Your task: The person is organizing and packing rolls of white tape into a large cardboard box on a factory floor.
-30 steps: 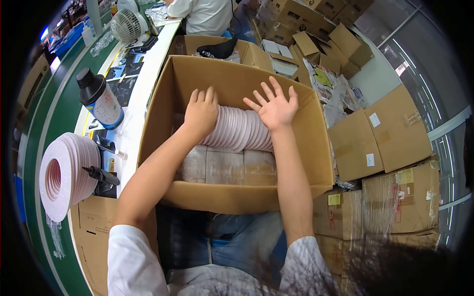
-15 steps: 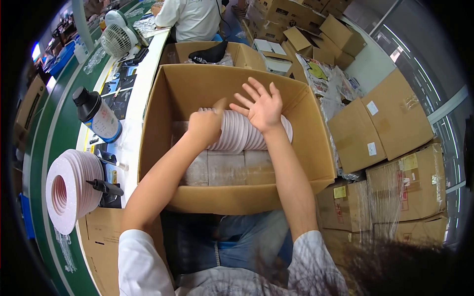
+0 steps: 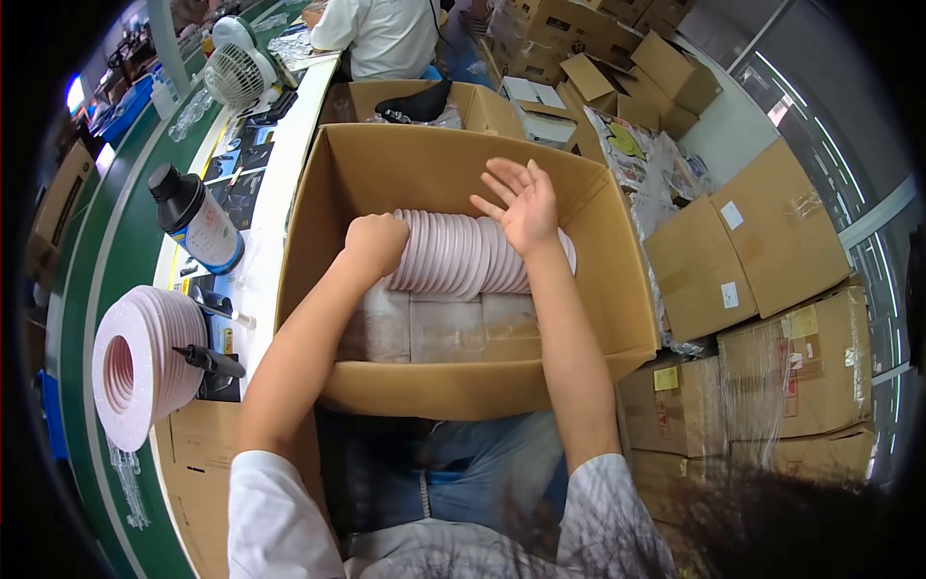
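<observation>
A row of pale pinkish foam rings [image 3: 446,253], packed face to face, lies inside a large open cardboard box [image 3: 492,391] in front of me. My left hand [image 3: 377,243] is closed in a fist against the left end of the row. Its fingertips are hidden, so whatever they may hold does not show. Over the right part of the row I hold my right hand [image 3: 526,209] raised, palm up and fingers spread, with nothing in it. Under the rings, the box holds plastic-wrapped blocks or packages [image 3: 446,330].
At left on the white bench stand another ring stack [image 3: 123,381], a black-capped bottle [image 3: 198,222], a black pen-like tool [image 3: 210,362] and a fan [image 3: 239,75]. Cardboard boxes [image 3: 801,367] are piled at right. A person in white [image 3: 391,39] sits beyond a second box [image 3: 487,108].
My left hand has shifted left to the row's end, and its raised thumb no longer shows. My right hand has moved slightly right and turned, its fingers a little more curled.
</observation>
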The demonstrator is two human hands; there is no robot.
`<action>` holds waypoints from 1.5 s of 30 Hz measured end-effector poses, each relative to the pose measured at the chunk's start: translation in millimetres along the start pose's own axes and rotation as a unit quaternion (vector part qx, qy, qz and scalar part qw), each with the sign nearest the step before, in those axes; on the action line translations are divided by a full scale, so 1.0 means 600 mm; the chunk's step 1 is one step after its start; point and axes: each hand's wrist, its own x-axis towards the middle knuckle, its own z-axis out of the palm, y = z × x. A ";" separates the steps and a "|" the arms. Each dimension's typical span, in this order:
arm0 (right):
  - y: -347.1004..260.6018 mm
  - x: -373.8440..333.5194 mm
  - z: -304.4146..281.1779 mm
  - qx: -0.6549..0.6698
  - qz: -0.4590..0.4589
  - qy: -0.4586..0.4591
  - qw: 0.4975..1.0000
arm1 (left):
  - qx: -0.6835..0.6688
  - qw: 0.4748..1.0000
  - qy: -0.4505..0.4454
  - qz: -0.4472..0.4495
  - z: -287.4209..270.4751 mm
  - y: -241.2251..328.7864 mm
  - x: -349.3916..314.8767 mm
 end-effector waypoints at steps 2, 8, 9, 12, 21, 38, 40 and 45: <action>0.010 0.012 -0.018 -0.126 0.034 0.108 0.986 | -0.127 0.991 0.004 -0.037 -0.016 0.007 -0.001; 0.066 0.014 -0.022 -0.530 0.013 0.054 0.846 | -0.264 0.960 0.096 -0.007 0.080 -0.032 0.041; 0.064 0.014 -0.025 -0.580 0.074 0.008 0.811 | -0.177 0.979 -0.089 0.045 0.074 -0.034 0.051; 0.124 0.020 -0.101 -0.687 -0.078 -0.055 0.720 | -0.104 0.927 -0.358 0.045 0.111 -0.068 0.125; 0.085 -0.008 -0.031 -0.745 0.126 -0.224 0.616 | -0.388 0.808 -0.349 -0.273 0.250 -0.100 0.182; 0.110 0.022 -0.030 -0.572 0.248 -0.136 0.770 | -0.496 0.831 -0.224 -0.115 0.097 -0.096 0.109; 0.104 0.020 -0.039 -0.453 0.330 -0.041 0.827 | -0.570 0.800 -0.179 -0.056 0.053 -0.045 0.079; 0.076 0.019 -0.029 -0.176 0.388 -0.011 0.905 | -0.625 0.775 -0.094 0.006 0.033 -0.012 0.060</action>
